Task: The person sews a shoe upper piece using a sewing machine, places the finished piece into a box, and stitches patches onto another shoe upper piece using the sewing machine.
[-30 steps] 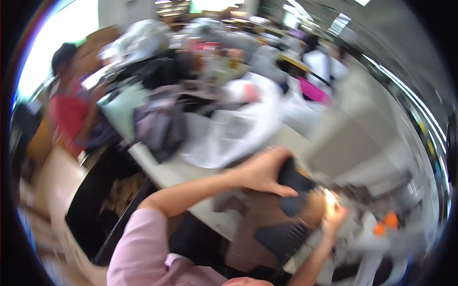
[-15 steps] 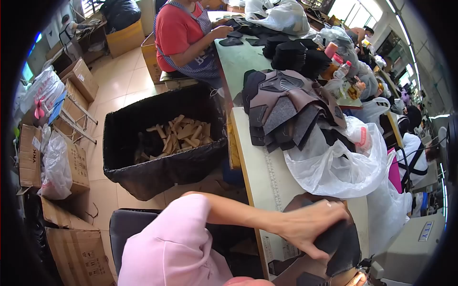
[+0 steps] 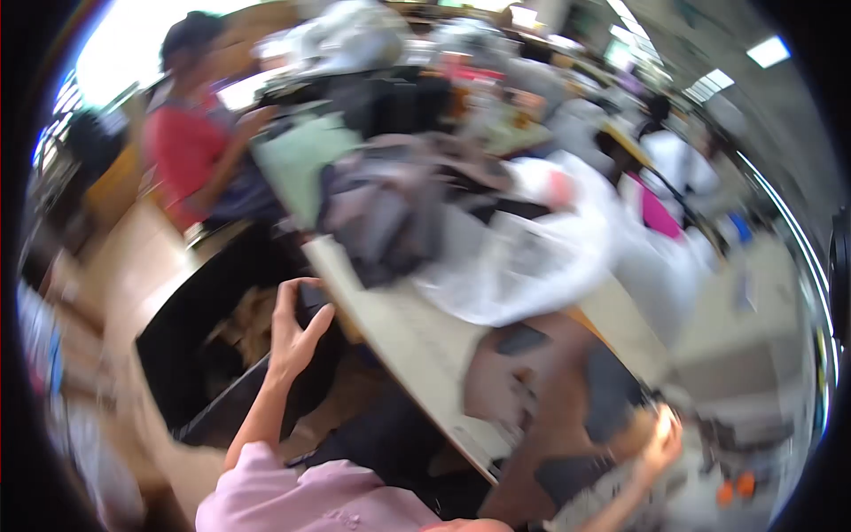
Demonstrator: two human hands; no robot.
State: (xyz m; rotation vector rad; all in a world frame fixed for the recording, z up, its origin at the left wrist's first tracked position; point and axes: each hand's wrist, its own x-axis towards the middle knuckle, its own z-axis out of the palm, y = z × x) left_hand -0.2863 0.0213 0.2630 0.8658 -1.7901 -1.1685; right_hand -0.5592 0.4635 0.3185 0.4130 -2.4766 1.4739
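Note:
My left hand (image 3: 297, 335) is raised beside the table's left edge, above the black-lined bin. Its fingers and thumb curl around a small dark piece (image 3: 310, 300), blurred and partly hidden by the hand. A brown panel (image 3: 556, 381) with dark grey patches lies over the table's near end. At its right side is my right hand (image 3: 660, 443), with bent fingers closed on the panel's edge beside the sewing machine; motion blur hides the exact grip.
On the white table (image 3: 390, 310) sit a heap of brown and grey panels (image 3: 381, 204) and a white plastic bag (image 3: 532, 266). The black-lined bin (image 3: 177, 355) holds tan scraps (image 3: 244, 328). A person in red (image 3: 186, 146) is at the far left. The sewing machine (image 3: 727, 372) stands right.
My left hand has moved from the panel out over the table's left edge. My right hand shows more fully now. The camera view has turned and blurred.

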